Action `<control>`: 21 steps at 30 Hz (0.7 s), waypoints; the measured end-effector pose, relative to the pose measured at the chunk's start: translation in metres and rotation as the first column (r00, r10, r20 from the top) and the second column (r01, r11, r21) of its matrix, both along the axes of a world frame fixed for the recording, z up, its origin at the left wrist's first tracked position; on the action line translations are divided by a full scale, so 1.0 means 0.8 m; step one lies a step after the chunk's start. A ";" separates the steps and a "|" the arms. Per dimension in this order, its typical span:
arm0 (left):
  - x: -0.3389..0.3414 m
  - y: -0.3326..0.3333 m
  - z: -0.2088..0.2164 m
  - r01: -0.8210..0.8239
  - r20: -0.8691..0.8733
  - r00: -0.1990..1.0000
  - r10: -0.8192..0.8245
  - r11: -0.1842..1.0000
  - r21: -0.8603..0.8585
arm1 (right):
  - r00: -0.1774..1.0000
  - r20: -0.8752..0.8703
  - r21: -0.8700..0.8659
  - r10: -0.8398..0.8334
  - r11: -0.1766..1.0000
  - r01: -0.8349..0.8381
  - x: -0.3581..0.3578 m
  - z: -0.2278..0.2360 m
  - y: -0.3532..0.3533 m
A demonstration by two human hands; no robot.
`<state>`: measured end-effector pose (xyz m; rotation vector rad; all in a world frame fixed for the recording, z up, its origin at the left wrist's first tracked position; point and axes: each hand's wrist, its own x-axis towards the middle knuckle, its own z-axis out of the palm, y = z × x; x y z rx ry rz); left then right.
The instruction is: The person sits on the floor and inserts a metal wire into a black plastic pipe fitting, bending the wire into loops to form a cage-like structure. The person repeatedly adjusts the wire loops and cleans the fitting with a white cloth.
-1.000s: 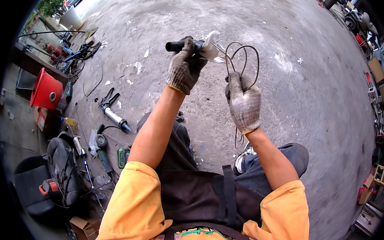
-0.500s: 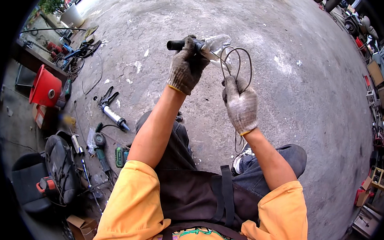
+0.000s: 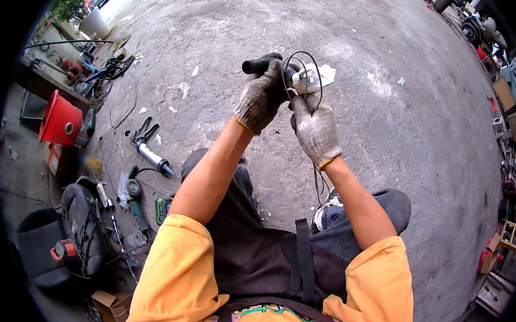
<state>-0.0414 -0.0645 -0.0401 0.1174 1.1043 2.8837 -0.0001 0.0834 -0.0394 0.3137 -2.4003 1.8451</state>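
Observation:
Both of my hands wear dirty knitted work gloves and are raised in front of me above the floor. My left hand (image 3: 259, 95) is closed round a black tube-shaped piece (image 3: 253, 66) whose blunt end points left. At its other end sits a crumpled white wrapping (image 3: 323, 77), thin like plastic or paper. My right hand (image 3: 316, 129) is closed on a thin dark cable (image 3: 320, 70), which loops above the fingers and hangs below the wrist. The fingertips of both hands are close together, and where the cable meets the tube is hidden.
Left on the concrete floor (image 3: 397, 136) lie a caulking gun (image 3: 153, 156), an angle grinder (image 3: 135, 196), a green battery-like block (image 3: 162, 210) and black car seats (image 3: 81, 220). A red wheel-shaped drum (image 3: 61, 120) stands farther left. Boxes and parts line the right edge.
My hands have come closer together; the left moved right with the black tube. My right hand rose toward it, bringing the cable loops up against the tube and white wrapping.

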 end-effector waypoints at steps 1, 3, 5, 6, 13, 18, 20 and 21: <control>0.000 0.000 -0.001 0.002 0.018 1.000 -0.001 1.000 -0.011 | 0.999 0.045 -0.026 0.014 1.000 -0.013 -0.002 0.001 0.000; -0.003 -0.006 -0.005 0.032 0.025 0.999 -0.031 0.999 -0.016 | 0.990 0.133 -0.083 0.044 0.996 -0.033 -0.003 0.003 -0.001; -0.003 -0.006 -0.003 0.007 0.033 0.999 -0.005 0.999 -0.039 | 0.973 0.202 -0.184 0.110 0.980 -0.072 -0.008 0.004 0.001; -0.002 0.000 0.001 -0.033 0.036 0.999 0.036 0.998 -0.060 | 0.962 0.232 -0.232 0.146 0.969 -0.091 -0.010 0.004 0.002; -0.015 -0.003 0.001 -0.328 0.017 0.943 0.332 0.937 -0.122 | 0.928 0.370 -0.306 0.048 0.949 0.073 0.019 0.019 -0.002; -0.001 0.005 0.021 -0.384 0.053 0.916 0.398 0.907 -0.174 | 0.933 0.359 -0.347 0.017 0.930 0.116 0.020 0.004 0.005; 0.001 0.009 0.020 -0.361 -0.009 0.930 0.368 0.909 -0.207 | 0.912 0.405 -0.410 0.065 0.905 0.117 0.017 0.008 0.004; 0.004 0.012 0.025 -0.355 -0.027 0.933 0.359 0.904 -0.236 | 0.900 0.427 -0.438 0.085 0.891 0.123 0.015 0.009 0.005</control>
